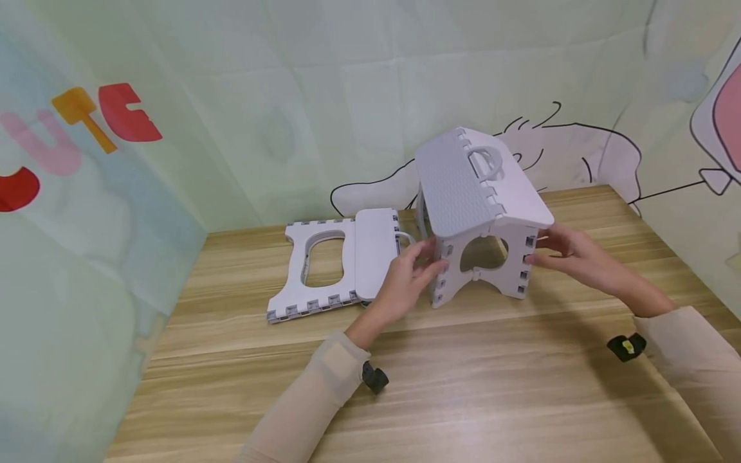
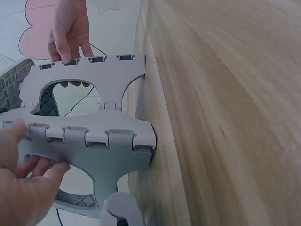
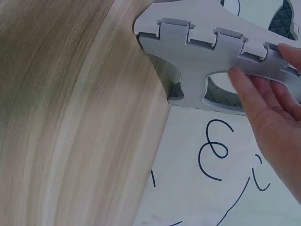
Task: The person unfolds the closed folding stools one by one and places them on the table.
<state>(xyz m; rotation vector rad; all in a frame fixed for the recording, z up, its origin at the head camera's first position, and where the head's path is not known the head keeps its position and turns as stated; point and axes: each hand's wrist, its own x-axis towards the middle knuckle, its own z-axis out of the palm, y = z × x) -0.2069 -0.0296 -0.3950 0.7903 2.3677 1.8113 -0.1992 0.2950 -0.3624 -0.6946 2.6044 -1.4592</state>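
A pale grey folding step stool (image 1: 486, 193) stands half-unfolded on its legs, its two top panels peaked like a roof with a loop handle (image 1: 486, 161) at the ridge. My left hand (image 1: 405, 280) grips the left leg panel (image 2: 113, 155), its fingers reaching into the panel's oval opening. On the opposite side, my right hand (image 1: 579, 257) holds the right leg panel (image 3: 188, 61), fingers hooked into that panel's opening and thumb near the hinged edge. A second folding stool (image 1: 376, 251), folded flat, lies on the table to the left, partly behind my left hand.
The wood-grain table (image 1: 463, 386) carries both stools. A printed cloth (image 1: 301, 116) with letters and line drawings hangs behind the table and on its left side. The upright stool stands close to the back edge.
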